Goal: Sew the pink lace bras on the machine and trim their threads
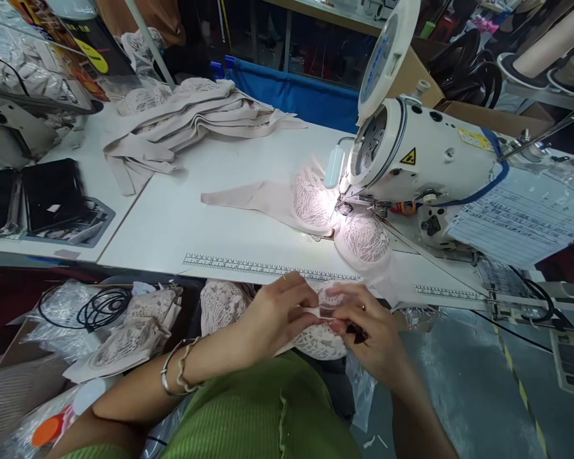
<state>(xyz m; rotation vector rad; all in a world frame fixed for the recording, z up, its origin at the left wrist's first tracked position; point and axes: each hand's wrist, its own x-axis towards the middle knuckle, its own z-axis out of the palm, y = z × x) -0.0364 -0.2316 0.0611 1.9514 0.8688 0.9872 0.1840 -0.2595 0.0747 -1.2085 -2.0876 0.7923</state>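
Observation:
My left hand [280,312] and my right hand [370,328] are close together over my lap, just below the table's front edge. Both pinch a thin pale strap [321,312] of a beige lace bra [316,341] that lies on my lap. My right hand also holds a small dark tool [357,333], partly hidden by the fingers. Another lace bra [316,204] lies on the white table [182,217] under the needle of the white sewing machine [421,153], lit by its lamp.
A pile of beige garments [186,121] sits at the table's back left. More lace pieces [138,328] and a coiled black cable [103,307] lie in a bin at my lower left. A paper sheet [521,217] hangs beside the machine. A ruler strip [249,266] runs along the table edge.

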